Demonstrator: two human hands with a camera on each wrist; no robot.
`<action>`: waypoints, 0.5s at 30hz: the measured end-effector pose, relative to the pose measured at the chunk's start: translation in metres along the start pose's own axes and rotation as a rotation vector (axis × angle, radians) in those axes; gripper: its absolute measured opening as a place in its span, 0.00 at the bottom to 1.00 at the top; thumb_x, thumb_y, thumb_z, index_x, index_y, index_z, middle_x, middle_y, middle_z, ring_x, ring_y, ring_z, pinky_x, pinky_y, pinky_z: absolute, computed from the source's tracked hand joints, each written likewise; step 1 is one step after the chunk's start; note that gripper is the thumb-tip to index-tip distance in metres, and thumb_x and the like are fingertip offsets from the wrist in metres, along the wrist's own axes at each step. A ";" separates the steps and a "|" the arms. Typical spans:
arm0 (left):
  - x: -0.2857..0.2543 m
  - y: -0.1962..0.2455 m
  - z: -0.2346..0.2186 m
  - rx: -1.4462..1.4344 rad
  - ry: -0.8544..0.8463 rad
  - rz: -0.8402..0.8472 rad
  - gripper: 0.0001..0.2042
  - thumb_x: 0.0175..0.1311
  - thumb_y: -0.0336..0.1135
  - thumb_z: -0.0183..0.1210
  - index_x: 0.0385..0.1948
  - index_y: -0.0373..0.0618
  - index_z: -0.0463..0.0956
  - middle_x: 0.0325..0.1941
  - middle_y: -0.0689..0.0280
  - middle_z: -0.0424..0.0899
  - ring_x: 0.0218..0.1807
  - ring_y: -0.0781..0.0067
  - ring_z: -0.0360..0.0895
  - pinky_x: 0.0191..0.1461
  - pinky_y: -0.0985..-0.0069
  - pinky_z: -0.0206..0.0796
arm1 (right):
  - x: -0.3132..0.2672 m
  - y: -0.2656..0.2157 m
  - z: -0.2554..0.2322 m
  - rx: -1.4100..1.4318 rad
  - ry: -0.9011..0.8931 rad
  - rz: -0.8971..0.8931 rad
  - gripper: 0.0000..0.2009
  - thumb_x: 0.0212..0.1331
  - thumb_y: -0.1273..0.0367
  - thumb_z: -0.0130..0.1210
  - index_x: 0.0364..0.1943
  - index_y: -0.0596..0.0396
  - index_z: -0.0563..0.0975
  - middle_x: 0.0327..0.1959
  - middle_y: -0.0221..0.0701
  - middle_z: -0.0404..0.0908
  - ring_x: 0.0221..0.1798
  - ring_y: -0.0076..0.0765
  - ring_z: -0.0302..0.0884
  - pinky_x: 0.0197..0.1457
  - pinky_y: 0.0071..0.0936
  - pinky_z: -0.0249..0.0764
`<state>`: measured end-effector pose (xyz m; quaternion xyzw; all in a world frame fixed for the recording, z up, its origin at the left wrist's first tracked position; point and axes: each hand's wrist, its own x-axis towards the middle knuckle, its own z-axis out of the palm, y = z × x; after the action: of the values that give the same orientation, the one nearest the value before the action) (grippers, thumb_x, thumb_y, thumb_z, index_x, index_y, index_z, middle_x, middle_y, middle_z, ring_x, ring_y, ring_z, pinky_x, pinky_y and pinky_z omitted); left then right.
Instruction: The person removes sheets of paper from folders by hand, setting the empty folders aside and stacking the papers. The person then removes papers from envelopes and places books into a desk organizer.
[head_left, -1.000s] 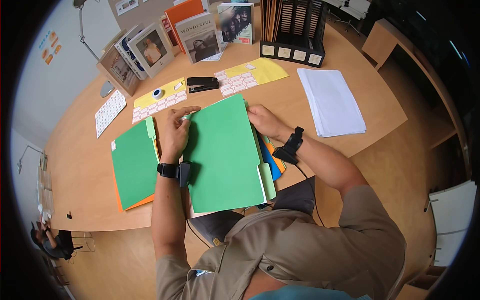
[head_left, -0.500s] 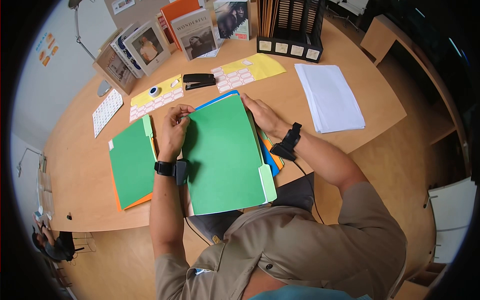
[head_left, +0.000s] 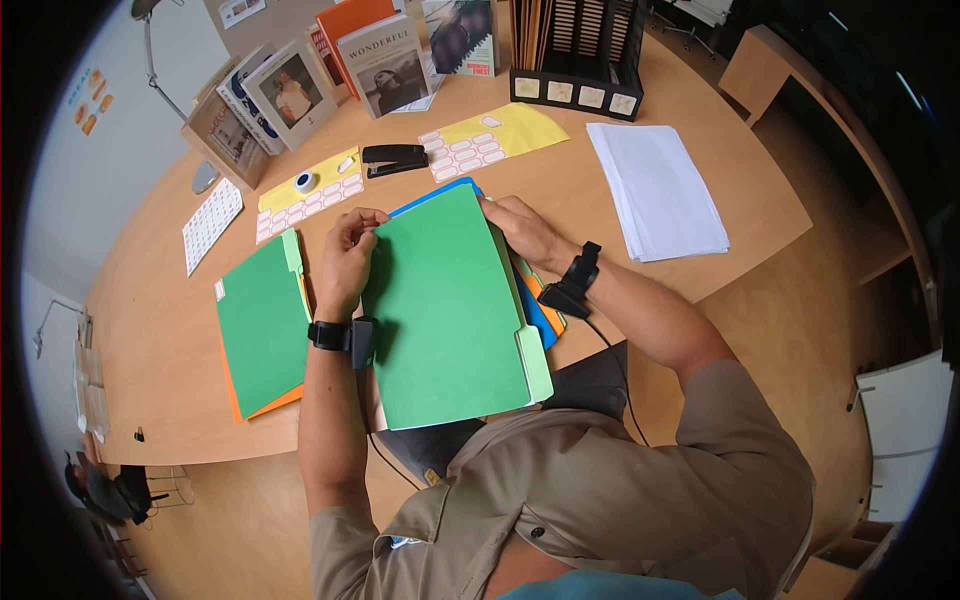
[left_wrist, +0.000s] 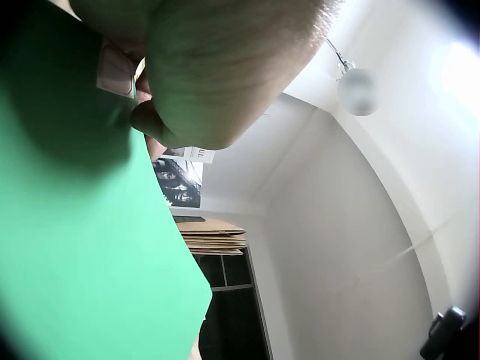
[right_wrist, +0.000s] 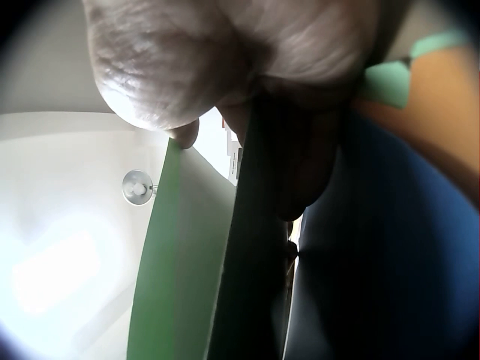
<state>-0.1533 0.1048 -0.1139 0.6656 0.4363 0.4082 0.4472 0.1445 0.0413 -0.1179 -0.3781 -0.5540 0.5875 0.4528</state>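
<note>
A green folder point(head_left: 445, 320) lies slanted over the table's front edge, its light green tab at the lower right. My left hand point(head_left: 346, 262) pinches its upper left edge, beside a red-edged label point(left_wrist: 118, 69) in the left wrist view. At the upper right edge, my right hand point(head_left: 528, 235) grips the folder between thumb and fingers. In the right wrist view its fingers reach down between the green folder point(right_wrist: 161, 262) and a blue folder point(right_wrist: 397, 225); their tips are in shadow. Blue and orange folders show behind the green one.
Another green folder point(head_left: 262, 325) lies on the left over an orange one. Beyond are label sheets point(head_left: 465, 155), a black stapler point(head_left: 394, 160), a small white roll point(head_left: 306, 182), standing books point(head_left: 385, 70) and a black file rack point(head_left: 575, 90). White paper point(head_left: 658, 195) lies at right.
The blue folder's top edge has come into view above the green folder. My right hand has shifted slightly at the folder's edge; my left hand keeps its pinch. The head view has shifted slightly.
</note>
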 end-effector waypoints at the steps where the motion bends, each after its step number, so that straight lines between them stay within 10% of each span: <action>1: 0.001 -0.003 0.001 -0.001 0.000 -0.001 0.11 0.72 0.21 0.50 0.46 0.44 0.81 0.39 0.77 0.78 0.35 0.90 0.69 0.37 0.87 0.59 | 0.000 -0.001 0.001 0.000 0.000 0.001 0.30 0.85 0.46 0.43 0.52 0.61 0.85 0.47 0.29 0.88 0.48 0.21 0.83 0.54 0.24 0.78; 10: -0.001 -0.001 0.000 0.105 0.042 -0.029 0.10 0.72 0.21 0.52 0.46 0.43 0.83 0.42 0.74 0.79 0.45 0.83 0.75 0.49 0.81 0.67 | 0.000 -0.008 0.008 0.088 0.071 -0.038 0.32 0.87 0.46 0.37 0.54 0.63 0.84 0.43 0.27 0.88 0.44 0.18 0.82 0.51 0.20 0.78; 15: -0.007 0.010 0.009 0.235 0.021 0.096 0.11 0.68 0.21 0.54 0.46 0.41 0.83 0.46 0.67 0.77 0.53 0.75 0.78 0.60 0.76 0.70 | 0.003 0.007 -0.002 -0.142 0.004 0.028 0.20 0.81 0.58 0.56 0.50 0.66 0.85 0.44 0.30 0.89 0.45 0.21 0.82 0.51 0.24 0.78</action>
<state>-0.1445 0.0935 -0.1076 0.7292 0.4535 0.3822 0.3412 0.1442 0.0451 -0.1246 -0.4179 -0.5880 0.5524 0.4177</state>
